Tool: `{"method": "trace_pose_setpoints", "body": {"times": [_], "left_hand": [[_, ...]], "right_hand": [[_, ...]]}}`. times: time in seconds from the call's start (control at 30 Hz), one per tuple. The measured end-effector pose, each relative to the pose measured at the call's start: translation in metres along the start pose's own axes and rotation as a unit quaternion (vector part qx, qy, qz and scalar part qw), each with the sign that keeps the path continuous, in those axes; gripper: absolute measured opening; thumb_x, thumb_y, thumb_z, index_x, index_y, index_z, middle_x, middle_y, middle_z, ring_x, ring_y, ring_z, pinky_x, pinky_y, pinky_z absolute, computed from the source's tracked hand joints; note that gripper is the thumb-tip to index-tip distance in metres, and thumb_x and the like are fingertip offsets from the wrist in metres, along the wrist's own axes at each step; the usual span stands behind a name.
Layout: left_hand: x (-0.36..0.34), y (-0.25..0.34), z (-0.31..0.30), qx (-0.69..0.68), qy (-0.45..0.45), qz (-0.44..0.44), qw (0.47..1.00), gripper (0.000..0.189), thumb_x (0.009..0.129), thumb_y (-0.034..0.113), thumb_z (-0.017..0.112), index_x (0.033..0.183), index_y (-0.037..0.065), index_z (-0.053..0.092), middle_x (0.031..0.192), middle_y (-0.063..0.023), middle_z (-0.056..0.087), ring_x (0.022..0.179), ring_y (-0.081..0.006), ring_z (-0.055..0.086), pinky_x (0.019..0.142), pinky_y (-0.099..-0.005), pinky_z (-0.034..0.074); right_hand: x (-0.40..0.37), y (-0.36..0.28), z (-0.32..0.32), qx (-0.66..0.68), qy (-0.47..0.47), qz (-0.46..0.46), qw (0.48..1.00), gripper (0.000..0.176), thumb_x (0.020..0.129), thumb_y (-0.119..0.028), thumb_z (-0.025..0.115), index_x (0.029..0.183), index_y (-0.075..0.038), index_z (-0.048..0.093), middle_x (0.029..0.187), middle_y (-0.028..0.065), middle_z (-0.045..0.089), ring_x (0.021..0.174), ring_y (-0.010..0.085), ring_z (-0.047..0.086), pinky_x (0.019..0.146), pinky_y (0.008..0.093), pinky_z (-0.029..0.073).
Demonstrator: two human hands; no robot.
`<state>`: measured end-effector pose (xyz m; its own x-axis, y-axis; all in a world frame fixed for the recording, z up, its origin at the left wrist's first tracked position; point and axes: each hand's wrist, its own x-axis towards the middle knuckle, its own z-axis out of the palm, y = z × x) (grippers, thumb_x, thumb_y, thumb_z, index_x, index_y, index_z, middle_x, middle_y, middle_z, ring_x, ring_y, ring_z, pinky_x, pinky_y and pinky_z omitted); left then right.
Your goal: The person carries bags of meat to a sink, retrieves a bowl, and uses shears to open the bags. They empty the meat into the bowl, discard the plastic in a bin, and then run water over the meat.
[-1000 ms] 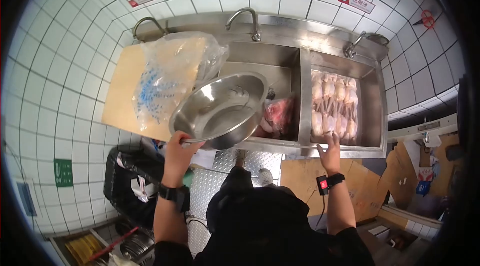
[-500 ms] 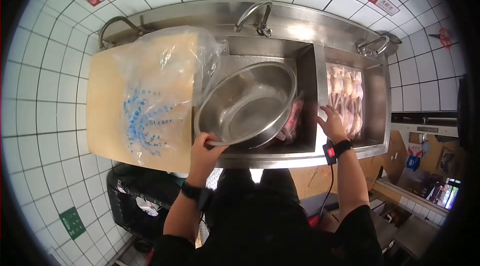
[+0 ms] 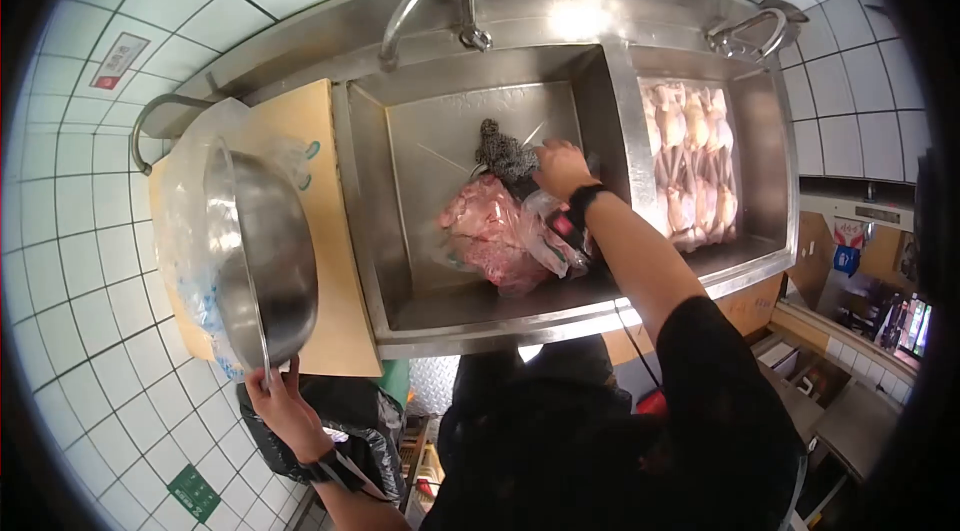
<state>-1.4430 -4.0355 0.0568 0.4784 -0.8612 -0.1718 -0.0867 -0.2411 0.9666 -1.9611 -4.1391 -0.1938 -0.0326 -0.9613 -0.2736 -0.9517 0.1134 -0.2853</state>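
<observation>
My left hand (image 3: 285, 413) is closed on the lower rim of a large stainless steel basin (image 3: 280, 256). The basin is tipped on its side above the yellow cutting board (image 3: 332, 271), over a clear plastic bag (image 3: 185, 221) with blue writing. In the middle sink, my right hand (image 3: 562, 169) reaches down with curled fingers at the edge of a dark grey scouring pad (image 3: 505, 153) that looks like steel wool; its fingertips are partly hidden. Just below lies raw pink meat (image 3: 485, 231) in clear plastic, at the bottom of the sink (image 3: 425, 146).
Whole plucked birds (image 3: 690, 166) lie in rows in the right sink (image 3: 755, 176). A curved tap (image 3: 435, 6) rises behind the middle sink and another tap (image 3: 755, 36) behind the right one. Black bags (image 3: 350, 421) stand below the board.
My left hand has swung the basin left, out of the middle sink and onto its side. My right hand has moved into that sink, where the meat and scouring pad now show.
</observation>
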Motion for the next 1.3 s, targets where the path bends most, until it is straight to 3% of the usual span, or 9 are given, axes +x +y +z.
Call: {"method": "trace_pose_setpoints", "body": {"times": [0.3, 0.37, 0.43, 0.5, 0.73, 1.0, 1.17, 1.23, 1.3], "left_hand": [[-0.099, -0.008, -0.042, 0.041, 0.027, 0.016, 0.999, 0.019, 0.096, 0.014, 0.065, 0.104, 0.006, 0.049, 0.105, -0.0064, 0.056, 0.096, -0.0142, 0.059, 0.086, -0.0283, 0.050], [-0.116, -0.011, -0.074, 0.351, -0.032, 0.102, 0.930, 0.041, 0.097, 0.027, 0.070, 0.121, -0.004, 0.057, 0.115, -0.0190, 0.062, 0.099, -0.0358, 0.062, 0.086, -0.0475, 0.049], [-0.120, -0.034, -0.113, 0.205, -0.067, 0.073, 0.974, 0.046, 0.098, 0.024, 0.068, 0.130, -0.005, 0.051, 0.124, -0.0223, 0.058, 0.105, -0.0375, 0.061, 0.090, -0.0463, 0.049], [-0.120, -0.037, -0.123, 0.011, -0.085, 0.028, 0.996, 0.050, 0.099, 0.021, 0.066, 0.137, -0.005, 0.045, 0.131, -0.0242, 0.056, 0.109, -0.0376, 0.061, 0.093, -0.0439, 0.049], [-0.132, -0.013, -0.115, -0.019, 0.002, 0.024, 1.000, 0.037, 0.097, 0.020, 0.067, 0.122, 0.000, 0.047, 0.117, -0.0146, 0.057, 0.102, -0.0261, 0.060, 0.090, -0.0355, 0.049], [-0.105, -0.004, -0.111, -0.133, 0.078, 0.048, 0.987, 0.024, 0.095, 0.018, 0.068, 0.105, 0.007, 0.049, 0.101, -0.0036, 0.058, 0.095, -0.0129, 0.059, 0.087, -0.0260, 0.048], [-0.085, 0.004, -0.115, -0.143, 0.075, 0.057, 0.985, 0.045, 0.088, 0.031, 0.078, 0.111, 0.007, 0.049, 0.106, -0.0048, 0.062, 0.101, -0.0172, 0.063, 0.094, -0.0336, 0.051], [-0.082, -0.003, -0.127, -0.136, 0.081, 0.054, 0.986, 0.045, 0.088, 0.032, 0.078, 0.111, 0.007, 0.049, 0.107, -0.0051, 0.062, 0.101, -0.0177, 0.063, 0.095, -0.0338, 0.051], [-0.086, -0.005, -0.133, -0.122, 0.078, 0.039, 0.989, 0.046, 0.088, 0.034, 0.078, 0.111, 0.006, 0.049, 0.107, -0.0053, 0.062, 0.102, -0.0183, 0.063, 0.096, -0.0340, 0.051]], "right_hand": [[0.073, 0.023, 0.088, -0.018, -0.134, 0.105, 0.985, 0.058, 0.073, -0.025, 0.082, 0.127, -0.011, 0.065, 0.131, 0.0142, 0.065, 0.131, 0.0360, 0.057, 0.105, 0.0503, 0.049], [0.084, 0.035, 0.102, -0.031, -0.178, 0.122, 0.976, 0.057, 0.074, -0.027, 0.082, 0.126, -0.010, 0.065, 0.124, 0.0153, 0.068, 0.125, 0.0363, 0.061, 0.104, 0.0495, 0.050], [0.081, 0.042, 0.113, -0.043, -0.223, 0.142, 0.964, 0.056, 0.076, -0.029, 0.081, 0.125, -0.009, 0.066, 0.118, 0.0163, 0.071, 0.119, 0.0366, 0.065, 0.102, 0.0486, 0.052], [0.070, 0.044, 0.115, 0.010, -0.104, 0.104, 0.989, 0.042, 0.078, -0.028, 0.078, 0.113, -0.005, 0.070, 0.104, 0.0200, 0.073, 0.106, 0.0396, 0.069, 0.096, 0.0497, 0.053], [0.026, 0.002, 0.002, 0.100, 0.101, -0.037, 0.989, 0.031, 0.082, -0.029, 0.075, 0.098, -0.002, 0.071, 0.095, 0.0247, 0.071, 0.096, 0.0443, 0.067, 0.086, 0.0530, 0.053], [0.006, -0.090, -0.096, 0.164, 0.059, -0.076, 0.982, 0.031, 0.083, -0.024, 0.076, 0.100, 0.000, 0.069, 0.098, 0.0261, 0.070, 0.097, 0.0449, 0.067, 0.086, 0.0517, 0.052], [0.052, -0.198, -0.109, 0.176, 0.149, -0.138, 0.963, 0.025, 0.084, -0.020, 0.077, 0.101, -0.004, 0.069, 0.095, 0.0221, 0.067, 0.093, 0.0435, 0.066, 0.081, 0.0513, 0.052], [0.071, -0.255, -0.124, 0.306, 0.172, -0.190, 0.917, 0.060, 0.084, -0.019, 0.078, 0.138, -0.006, 0.056, 0.127, 0.0234, 0.065, 0.119, 0.0422, 0.061, 0.100, 0.0465, 0.050], [0.077, -0.291, -0.120, 0.269, 0.191, -0.231, 0.915, 0.086, 0.083, -0.028, 0.081, 0.154, -0.006, 0.038, 0.150, 0.0289, 0.046, 0.136, 0.0452, 0.048, 0.113, 0.0467, 0.042]]}}
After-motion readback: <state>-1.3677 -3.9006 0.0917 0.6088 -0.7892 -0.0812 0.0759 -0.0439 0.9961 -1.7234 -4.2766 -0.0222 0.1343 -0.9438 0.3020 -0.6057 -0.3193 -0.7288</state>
